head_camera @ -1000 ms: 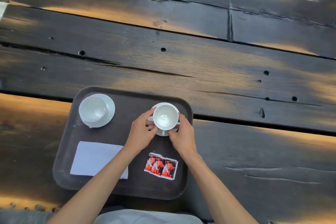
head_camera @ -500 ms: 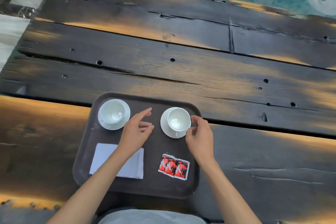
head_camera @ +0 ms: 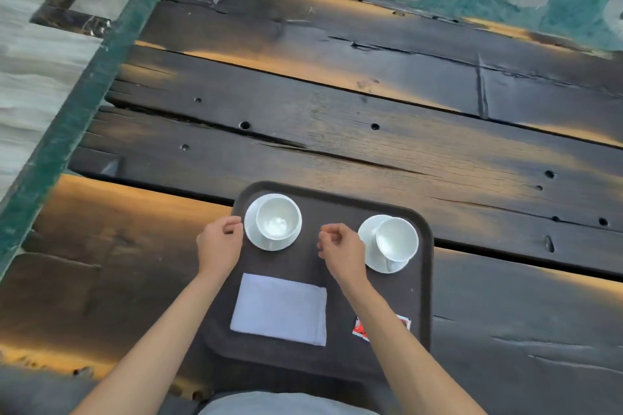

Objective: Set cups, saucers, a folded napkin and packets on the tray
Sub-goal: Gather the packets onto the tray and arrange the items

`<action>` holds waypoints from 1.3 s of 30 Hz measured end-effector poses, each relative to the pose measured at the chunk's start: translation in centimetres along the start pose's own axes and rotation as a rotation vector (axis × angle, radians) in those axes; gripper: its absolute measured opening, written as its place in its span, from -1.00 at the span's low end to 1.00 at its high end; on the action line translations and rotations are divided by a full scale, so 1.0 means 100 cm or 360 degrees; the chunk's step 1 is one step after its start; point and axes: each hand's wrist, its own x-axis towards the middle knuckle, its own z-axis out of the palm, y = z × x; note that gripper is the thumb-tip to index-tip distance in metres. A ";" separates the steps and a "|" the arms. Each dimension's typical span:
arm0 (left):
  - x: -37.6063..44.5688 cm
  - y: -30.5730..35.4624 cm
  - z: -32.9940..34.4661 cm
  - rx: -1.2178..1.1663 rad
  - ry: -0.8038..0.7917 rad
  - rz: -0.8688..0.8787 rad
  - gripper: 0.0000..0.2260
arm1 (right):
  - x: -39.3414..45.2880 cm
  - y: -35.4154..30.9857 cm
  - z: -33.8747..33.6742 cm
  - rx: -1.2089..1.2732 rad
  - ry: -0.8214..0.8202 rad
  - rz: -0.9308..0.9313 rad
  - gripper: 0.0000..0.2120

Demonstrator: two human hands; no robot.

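Nothing is gripped: each grip is loosely curled and empty above the brown tray [head_camera: 423, 296].

The left hand [head_camera: 219, 242] is held just beside the left saucer [head_camera: 251, 232] bearing a white cup [head_camera: 278, 222]; the right hand [head_camera: 340, 251] is held between the two saucers, near the right saucer [head_camera: 369, 239] and its cup [head_camera: 397, 238]. A folded napkin [head_camera: 279, 308] lies nearer; red packets [head_camera: 359, 328] are partly hidden by the right forearm. The tray is set on the dark wooden counter [head_camera: 371, 145].
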 end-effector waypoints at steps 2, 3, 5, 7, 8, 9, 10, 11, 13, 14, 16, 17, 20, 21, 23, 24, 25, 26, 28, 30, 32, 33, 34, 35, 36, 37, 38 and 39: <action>0.009 -0.007 0.003 0.0060 -0.0020 -0.0033 -0.76 | 0.008 0.001 0.022 -0.0003 -0.0019 0.0100 -0.83; 0.012 -0.009 0.005 0.0075 -0.0021 -0.0036 -0.75 | 0.011 0.001 0.032 0.0010 -0.0019 0.0150 -0.81; 0.017 -0.010 0.009 0.0114 -0.0016 -0.0019 -0.75 | 0.018 0.003 0.049 0.0052 -0.0012 0.0228 -0.82; 0.022 -0.009 0.014 0.0160 -0.0020 -0.0012 -0.75 | 0.023 0.003 0.061 0.0062 0.0021 0.0271 -0.88; 0.024 -0.010 0.016 0.0173 -0.0023 -0.0018 -0.76 | 0.024 0.003 0.064 0.0063 0.0050 0.0290 -0.90; 0.025 -0.010 0.017 0.0178 -0.0024 -0.0027 -0.77 | 0.026 0.004 0.066 0.0073 0.0077 0.0308 -0.91; 0.027 -0.011 0.018 0.0178 -0.0020 -0.0034 -0.78 | 0.027 0.005 0.067 0.0086 0.0093 0.0322 -0.92; 0.028 -0.011 0.018 0.0176 -0.0016 -0.0031 -0.79 | 0.028 0.006 0.067 0.0093 0.0098 0.0334 -0.92; 0.030 -0.013 0.018 0.0170 -0.0027 -0.0018 -0.80 | 0.028 0.008 0.065 0.0094 0.0098 0.0355 -0.93; 0.031 -0.012 0.018 0.0165 -0.0044 -0.0014 -0.80 | 0.028 0.009 0.065 0.0093 0.0108 0.0367 -0.94; 0.031 -0.011 0.020 0.0164 -0.0080 -0.0007 -0.80 | 0.029 0.011 0.062 0.0083 0.0140 0.0392 -0.95; 0.030 -0.010 0.022 0.0163 -0.0091 -0.0003 -0.80 | 0.029 0.012 0.060 0.0082 0.0155 0.0403 -0.94; 0.027 -0.007 0.028 0.0149 -0.0106 0.0010 -0.81 | 0.030 0.016 0.054 0.0100 0.0178 0.0427 -0.94; 0.026 -0.007 0.030 0.0145 -0.0109 0.0012 -0.81 | 0.030 0.017 0.052 0.0107 0.0182 0.0434 -0.94; 0.025 -0.005 0.034 0.0137 -0.0116 0.0024 -0.82 | 0.030 0.018 0.048 0.0108 0.0195 0.0444 -0.91; 0.024 -0.004 0.035 0.0131 -0.0123 0.0032 -0.82 | 0.030 0.019 0.045 0.0104 0.0199 0.0447 -0.89; 0.023 -0.003 0.037 0.0125 -0.0133 0.0039 -0.83 | 0.030 0.019 0.043 0.0104 0.0201 0.0449 -0.88; 0.022 -0.002 0.039 0.0121 -0.0141 0.0050 -0.83 | 0.030 0.020 0.041 0.0110 0.0202 0.0449 -0.86; 0.019 -0.001 0.042 0.0105 -0.0157 0.0070 -0.84 | 0.030 0.021 0.036 0.0120 0.0202 0.0439 -0.84; 0.017 -0.001 0.045 0.0093 -0.0171 0.0082 -0.84 | 0.030 0.022 0.031 0.0123 0.0205 0.0423 -0.86; 0.015 -0.001 0.047 0.0106 -0.0179 0.0112 -0.83 | 0.029 0.023 0.027 0.0118 0.0230 0.0402 -0.90; 0.015 0.000 0.048 0.0116 -0.0193 0.0126 -0.83 | 0.028 0.023 0.026 0.0084 0.0251 0.0375 -0.90; 0.014 0.000 0.049 0.0135 -0.0214 0.0147 -0.82 | 0.027 0.023 0.024 0.0012 0.0272 0.0328 -0.88; 0.012 0.000 0.048 0.0171 -0.0239 0.0186 -0.80 | 0.025 0.023 0.023 -0.0080 0.0281 0.0263 -0.86; 0.010 0.001 0.048 0.0219 -0.0263 0.0249 -0.76 | 0.023 0.022 0.021 -0.0163 0.0270 0.0181 -0.83; 0.008 0.001 0.047 0.0260 -0.0282 0.0328 -0.70 | 0.021 0.022 0.020 -0.0221 0.0229 0.0092 -0.80; 0.006 0.002 0.047 0.0276 -0.0301 0.0412 -0.64 | 0.018 0.021 0.020 -0.0257 0.0169 0.0007 -0.75; 0.004 0.003 0.046 0.0247 -0.0334 0.0488 -0.59 | 0.016 0.021 0.020 -0.0284 0.0109 -0.0061 -0.71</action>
